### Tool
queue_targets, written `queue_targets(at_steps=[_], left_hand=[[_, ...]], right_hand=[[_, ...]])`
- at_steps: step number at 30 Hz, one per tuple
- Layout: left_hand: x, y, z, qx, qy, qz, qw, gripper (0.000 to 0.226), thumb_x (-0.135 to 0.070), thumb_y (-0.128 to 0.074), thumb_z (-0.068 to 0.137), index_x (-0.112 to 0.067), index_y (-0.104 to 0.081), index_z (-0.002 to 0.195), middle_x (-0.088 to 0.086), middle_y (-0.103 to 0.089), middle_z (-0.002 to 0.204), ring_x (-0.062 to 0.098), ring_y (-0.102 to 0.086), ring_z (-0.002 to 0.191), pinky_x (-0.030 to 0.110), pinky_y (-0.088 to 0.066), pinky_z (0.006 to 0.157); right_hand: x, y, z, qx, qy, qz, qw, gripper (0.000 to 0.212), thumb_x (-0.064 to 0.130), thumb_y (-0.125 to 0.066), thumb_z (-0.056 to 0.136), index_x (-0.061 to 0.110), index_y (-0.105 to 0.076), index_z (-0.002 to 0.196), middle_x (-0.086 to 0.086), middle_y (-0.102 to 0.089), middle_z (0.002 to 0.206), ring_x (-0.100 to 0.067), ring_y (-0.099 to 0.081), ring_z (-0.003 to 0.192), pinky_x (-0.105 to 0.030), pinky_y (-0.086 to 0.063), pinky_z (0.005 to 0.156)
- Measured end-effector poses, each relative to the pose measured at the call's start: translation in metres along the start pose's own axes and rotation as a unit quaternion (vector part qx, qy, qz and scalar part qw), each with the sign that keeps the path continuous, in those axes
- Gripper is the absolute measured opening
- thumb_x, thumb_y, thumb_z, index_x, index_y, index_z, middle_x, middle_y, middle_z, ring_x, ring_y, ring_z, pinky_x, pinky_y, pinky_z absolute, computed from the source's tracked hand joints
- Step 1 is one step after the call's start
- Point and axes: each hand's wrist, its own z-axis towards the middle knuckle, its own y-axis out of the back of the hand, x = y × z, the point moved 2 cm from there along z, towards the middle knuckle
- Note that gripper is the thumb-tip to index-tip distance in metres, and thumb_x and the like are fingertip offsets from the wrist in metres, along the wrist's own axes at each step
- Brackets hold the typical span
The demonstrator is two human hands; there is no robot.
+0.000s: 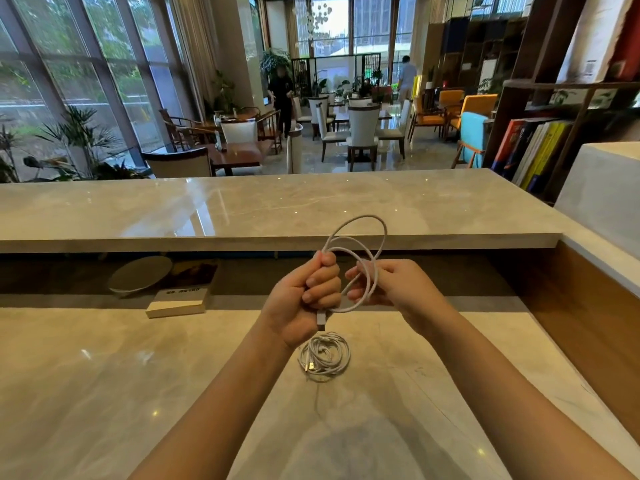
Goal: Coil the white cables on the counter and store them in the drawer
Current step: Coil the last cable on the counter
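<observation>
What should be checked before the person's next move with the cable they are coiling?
1. Grip: the left hand is fisted round the loops of the held cable: ok.
2. Support: the right hand holds the other side of the loops: ok.
3. Held cable fully coiled: not ok; its plug end hangs loose below the left hand.
4. The second cable lies coiled on the counter: ok.
5. Drawer open and ready: cannot tell; no drawer is in view.
</observation>
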Motion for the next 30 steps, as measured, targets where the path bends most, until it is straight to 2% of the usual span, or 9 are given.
queue_targets(at_steps=[5,9,12,14,21,23,25,28,30], left_hand=[[0.002,0.002,0.001,-0.163,-0.062,0.206,0.963,0.025,-0.022,-0.035,0.097,-0.01,-0.049,0.08,-0.006,-0.037,0.051,0.004,-0.032,0.038,0.016,-0.027,0.04],[0.007,0.006,0.003,-0.291,-0.112,0.444,0.84,0.031,-0.026,-0.03,0.101,-0.012,-0.053,0.085,-0.004,-0.041,0.059,0.008,-0.036,0.049,0.021,-0.032,0.05],[0.015,0.007,0.007,-0.322,-0.151,0.561,0.748,0.03,-0.027,-0.032,0.101,-0.014,-0.055,0.084,-0.001,-0.048,0.067,0.01,-0.043,0.058,0.024,-0.037,0.055],[0.016,0.009,0.009,-0.325,-0.167,0.599,0.713,0.029,-0.026,-0.034,0.1,-0.015,-0.056,0.086,-0.001,-0.052,0.071,0.01,-0.046,0.061,0.023,-0.038,0.057],[0.009,0.024,0.014,-0.338,-0.083,0.505,0.79,0.026,-0.024,-0.037,0.1,-0.011,-0.056,0.089,-0.001,-0.046,0.066,0.008,-0.041,0.053,0.019,-0.036,0.05],[0.008,0.025,0.015,-0.342,-0.062,0.481,0.805,0.028,-0.026,-0.038,0.099,-0.011,-0.059,0.089,0.0,-0.049,0.065,0.008,-0.042,0.055,0.02,-0.036,0.051],[0.004,0.024,0.015,-0.349,-0.059,0.459,0.815,0.031,-0.028,-0.038,0.099,-0.011,-0.064,0.094,-0.003,-0.054,0.064,0.008,-0.047,0.057,0.021,-0.038,0.054],[0.002,0.019,0.013,-0.334,-0.074,0.455,0.822,0.034,-0.029,-0.037,0.1,-0.014,-0.068,0.1,-0.008,-0.057,0.059,0.006,-0.047,0.056,0.022,-0.038,0.056],[0.004,0.017,0.014,-0.322,-0.082,0.492,0.804,0.033,-0.029,-0.037,0.1,-0.018,-0.067,0.105,-0.006,-0.061,0.071,0.006,-0.05,0.062,0.02,-0.039,0.058]], right_hand=[[0.0,-0.003,-0.006,0.012,-0.131,0.249,0.959,0.036,0.027,-0.045,0.097,-0.001,-0.068,0.094,-0.016,-0.071,0.085,-0.021,-0.07,0.074,-0.032,-0.057,0.073],[-0.007,-0.011,-0.009,-0.006,-0.093,0.231,0.968,0.019,0.02,-0.059,0.089,0.004,-0.068,0.096,-0.011,-0.071,0.089,-0.019,-0.067,0.084,-0.035,-0.055,0.082],[-0.015,-0.019,-0.009,-0.051,-0.07,0.201,0.976,0.013,0.007,-0.059,0.088,0.004,-0.064,0.1,-0.007,-0.066,0.086,-0.013,-0.061,0.078,-0.03,-0.051,0.077],[-0.019,-0.023,-0.008,-0.054,-0.086,0.234,0.967,0.01,0.005,-0.056,0.089,0.006,-0.064,0.096,-0.005,-0.066,0.08,-0.013,-0.059,0.076,-0.029,-0.048,0.073],[-0.031,-0.027,-0.006,-0.002,-0.168,0.365,0.916,0.016,0.003,-0.046,0.083,0.006,-0.061,0.082,-0.003,-0.047,0.055,-0.015,-0.044,0.06,-0.03,-0.036,0.07],[-0.035,-0.028,-0.001,-0.008,-0.147,0.233,0.961,0.011,0.005,-0.052,0.086,0.009,-0.06,0.08,-0.002,-0.048,0.06,-0.015,-0.045,0.063,-0.031,-0.04,0.069],[-0.034,-0.025,0.002,-0.017,-0.102,0.054,0.993,0.006,0.007,-0.058,0.086,0.013,-0.059,0.086,-0.004,-0.054,0.082,-0.015,-0.051,0.075,-0.034,-0.048,0.074],[-0.038,-0.016,0.007,-0.038,-0.054,-0.132,0.989,0.018,0.004,-0.056,0.088,0.018,-0.056,0.099,-0.004,-0.045,0.112,-0.014,-0.055,0.086,-0.025,-0.052,0.07],[-0.038,-0.014,0.008,-0.003,-0.086,-0.138,0.987,0.021,0.001,-0.05,0.09,0.015,-0.051,0.106,-0.01,-0.052,0.109,-0.016,-0.059,0.083,-0.03,-0.057,0.07]])
